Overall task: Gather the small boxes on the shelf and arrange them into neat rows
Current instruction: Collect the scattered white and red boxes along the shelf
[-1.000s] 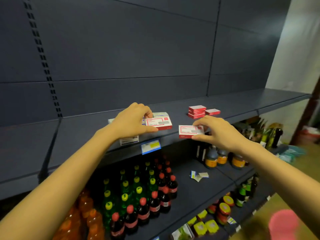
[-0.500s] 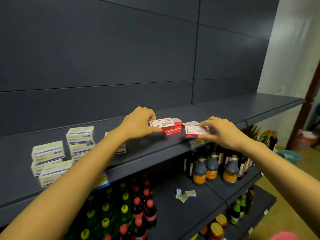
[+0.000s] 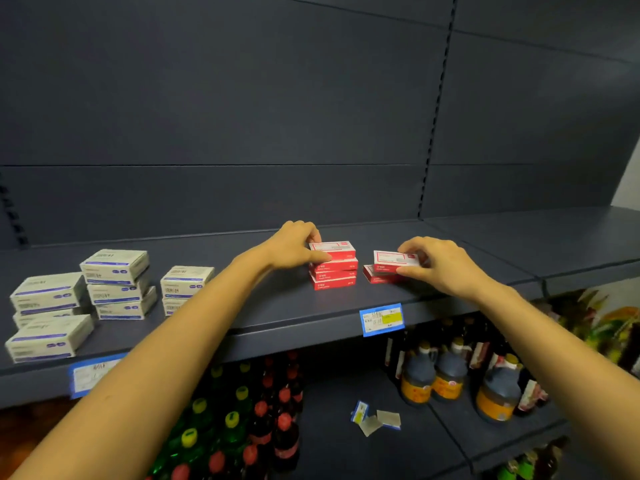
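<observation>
A stack of small red boxes stands mid-shelf on the dark blue shelf. My left hand grips the top red box of that stack at its left end. My right hand holds another red box just above a single red box lying to the right of the stack. Further left sit white boxes with blue stripes: a stack of three, a lower pile, a loose one near the front, and a stack of two partly hidden by my left forearm.
Blue price tags hang on the shelf's front lip. The shelf below holds soda bottles, dark sauce jugs and loose paper tags. To the right of the red boxes the upper shelf surface runs bare.
Both hands carried red boxes rightward to the red pile. My left hand's box now rests on top of the stack; my right hand's box has come down over the single red box.
</observation>
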The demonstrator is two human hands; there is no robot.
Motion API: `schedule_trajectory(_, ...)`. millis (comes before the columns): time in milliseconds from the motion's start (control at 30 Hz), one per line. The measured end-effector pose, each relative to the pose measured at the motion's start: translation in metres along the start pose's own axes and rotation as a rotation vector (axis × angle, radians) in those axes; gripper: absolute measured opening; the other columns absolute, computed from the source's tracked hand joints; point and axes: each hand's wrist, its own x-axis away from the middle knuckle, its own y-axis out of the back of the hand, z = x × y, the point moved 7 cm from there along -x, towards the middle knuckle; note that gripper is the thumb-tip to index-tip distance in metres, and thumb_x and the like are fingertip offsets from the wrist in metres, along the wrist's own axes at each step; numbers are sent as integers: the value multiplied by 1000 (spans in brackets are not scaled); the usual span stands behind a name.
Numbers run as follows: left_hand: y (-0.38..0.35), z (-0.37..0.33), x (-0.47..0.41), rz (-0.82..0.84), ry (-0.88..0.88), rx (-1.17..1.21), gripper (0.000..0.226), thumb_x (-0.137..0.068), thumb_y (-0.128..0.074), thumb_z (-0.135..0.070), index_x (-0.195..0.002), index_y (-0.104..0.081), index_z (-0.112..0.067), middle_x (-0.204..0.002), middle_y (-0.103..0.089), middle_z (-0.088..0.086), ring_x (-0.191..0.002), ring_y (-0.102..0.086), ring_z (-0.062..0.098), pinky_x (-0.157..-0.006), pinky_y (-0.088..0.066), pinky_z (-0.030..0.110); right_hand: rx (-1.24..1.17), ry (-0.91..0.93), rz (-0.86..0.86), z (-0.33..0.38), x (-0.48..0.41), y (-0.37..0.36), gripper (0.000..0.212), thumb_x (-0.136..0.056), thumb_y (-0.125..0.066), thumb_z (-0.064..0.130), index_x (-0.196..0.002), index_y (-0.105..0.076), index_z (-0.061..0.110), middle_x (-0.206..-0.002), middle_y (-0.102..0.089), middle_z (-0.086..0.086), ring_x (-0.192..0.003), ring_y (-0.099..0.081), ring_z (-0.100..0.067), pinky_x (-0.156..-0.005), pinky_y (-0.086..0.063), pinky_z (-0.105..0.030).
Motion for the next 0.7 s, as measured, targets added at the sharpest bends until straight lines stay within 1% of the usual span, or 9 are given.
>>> schedule_trajectory(100, 3, -2, 5, -21, 36, -17, 39, -85, -61, -31, -112, -52, -3, -123, -54, 14, -114, -50, 22, -92, -43, 31, -33, 38, 33, -3, -14, -10, 34, -83, -65, 36, -113, -58, 23, -116, -62, 1, -90, -54, -14, -78, -43, -29)
schedule_trajectory(200, 15, -2, 16, -145, 63, -55, 42, -88, -55, -38, -118, -52, -9, -127, -52, 9, -119, -44, 20, -98, -38, 32, 61, 49, 82, -6, -21, -18, 36, -83, -61, 44, -115, -58, 29, -125, -57, 3, -106, -55, -20, -83, -44, -37)
schedule_trajectory(267, 25, -2, 30, -259, 80, -111, 40, -89, -53, -37, -118, -53, -10, -127, -53, 8, -117, -46, 20, -97, -39, 33, 101, 76, 23, -1, -24, -11, 38, -82, -60, 51, -114, -61, 31, -132, -52, 6, -119, -50, -21, -89, -42, -39)
schedule_trajectory(333, 35, -1, 46, -359, 88, -252, 36, -90, -51, -36, -117, -55, -12, -124, -56, 6, -116, -48, 21, -96, -39, 35, 73, 142, -76, 15, -28, 5, 39, -81, -59, 53, -114, -62, 31, -133, -51, 7, -122, -49, -19, -90, -42, -40)
schedule_trajectory(400, 44, 0, 65, -426, 103, -390, 33, -91, -49, -36, -116, -56, -14, -123, -58, 5, -115, -49, 21, -94, -39, 35, 3, 244, -145, 44, -33, 20, 36, -84, -57, 50, -114, -61, 31, -128, -56, 8, -119, -51, -18, -89, -44, -39)
schedule_trajectory(467, 52, 5, 86, -456, 134, -479, 33, -92, -48, -36, -115, -56, -14, -122, -58, 4, -114, -49, 21, -93, -39, 36, -42, 362, -153, 82, -36, 24, 33, -86, -56, 45, -115, -60, 31, -125, -58, 10, -117, -52, -17, -88, -44, -39)
schedule_trajectory(567, 70, 17, 124, -490, 220, -566, 32, -91, -48, -36, -113, -57, -14, -120, -59, 4, -113, -49, 21, -91, -38, 35, -77, 521, -100, 145, -35, 12, 32, -86, -56, 42, -118, -57, 34, -124, -58, 11, -117, -51, -16, -89, -44, -37)
schedule_trajectory(700, 104, 44, 187, -524, 387, -637, 32, -91, -48, -38, -110, -58, -14, -117, -60, 4, -110, -49, 23, -86, -38, 35, -105, 683, -6, 225, -23, -14, 36, -87, -55, 39, -122, -54, 31, -126, -56, 9, -118, -50, -16, -91, -44, -37)
